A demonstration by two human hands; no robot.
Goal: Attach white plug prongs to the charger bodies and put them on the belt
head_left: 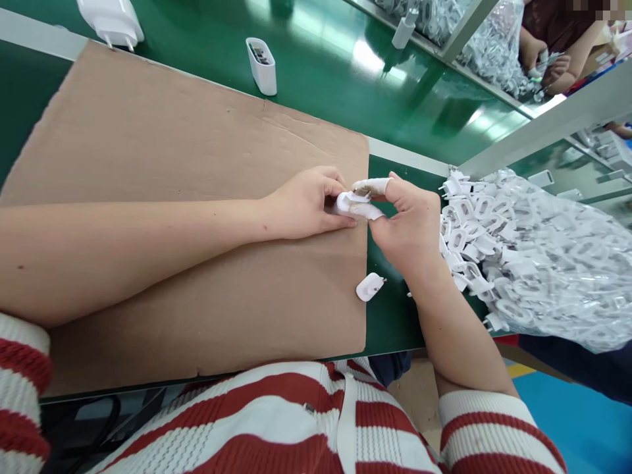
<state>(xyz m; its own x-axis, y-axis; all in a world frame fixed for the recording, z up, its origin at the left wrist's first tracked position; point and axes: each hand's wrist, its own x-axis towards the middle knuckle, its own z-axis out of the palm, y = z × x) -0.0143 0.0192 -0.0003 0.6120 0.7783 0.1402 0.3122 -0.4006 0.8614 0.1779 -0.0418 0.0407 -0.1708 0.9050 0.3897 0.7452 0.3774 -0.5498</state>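
Note:
My left hand (309, 204) is closed around a white charger housing (342, 203), most of it hidden by the fingers. My right hand (407, 224), with white coverings on its thumb and index finger, pinches a white plug cap (362, 193) with metal pins against the end of that housing. Whether the two parts are fully joined I cannot tell. Just below my right hand, a loose plug cap (370, 287) lies at the right edge of the cardboard sheet (207, 316), its pins pointing right.
An open charger housing (264, 72) with circuitry inside stands beyond the cardboard. At the top left sits a charger with pins (112, 23). Plug caps (461, 230) spill from a clear plastic bag (567, 263) on the right. Across a metal frame, another person's hands (546, 66) hold small parts.

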